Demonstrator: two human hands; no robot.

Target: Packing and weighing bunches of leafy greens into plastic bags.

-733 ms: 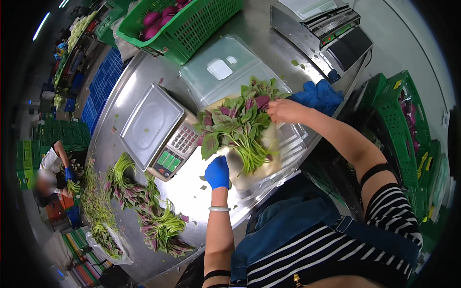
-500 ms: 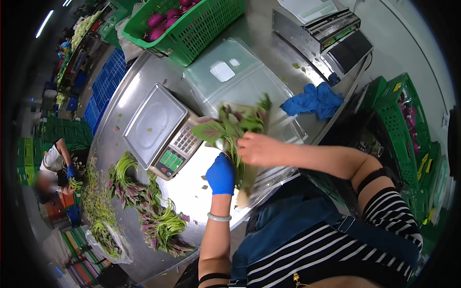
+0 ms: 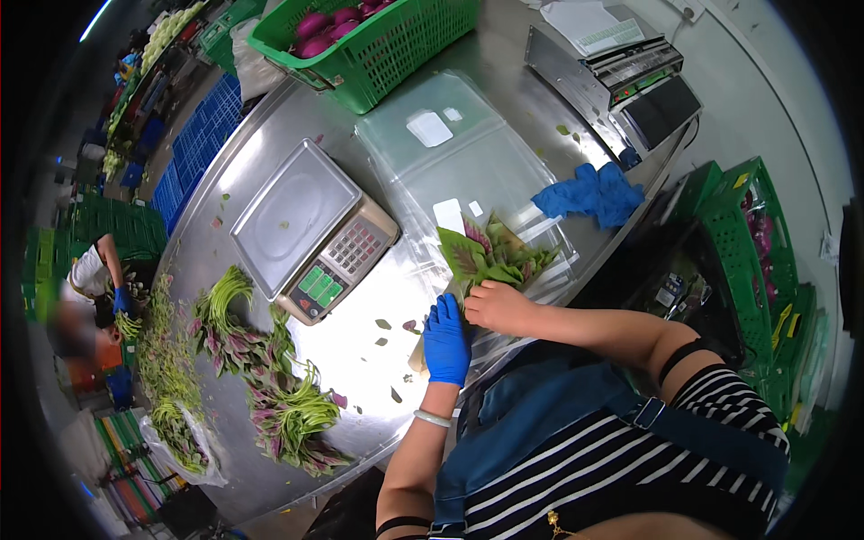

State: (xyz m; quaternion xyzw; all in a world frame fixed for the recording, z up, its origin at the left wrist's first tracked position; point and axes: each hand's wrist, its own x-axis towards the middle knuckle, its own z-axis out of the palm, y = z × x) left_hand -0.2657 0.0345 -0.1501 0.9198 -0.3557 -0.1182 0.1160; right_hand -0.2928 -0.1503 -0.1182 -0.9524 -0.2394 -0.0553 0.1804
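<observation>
A bunch of red-and-green amaranth lies on clear plastic bags, near the table's front edge. My bare right hand has its fingers curled on the lower part of the leaves. Beside it, my left hand, in a blue glove, rests with fingers stretched out against the bunch's lower end. The stems are mostly hidden by my hands. Left of them stands a digital scale with a bare metal pan. Flat clear plastic bags are spread beyond the bunch.
More amaranth bunches lie at the left, by a heap of trimmings. A green crate of purple vegetables stands at the back. Blue gloves and a wrapping machine are on the right. A co-worker handles greens far left.
The amaranth bunch has come down onto the bags, its leaves now pointing away and right. My left hand has loosened from a fist round the stems to straight fingers. My view has shifted slightly.
</observation>
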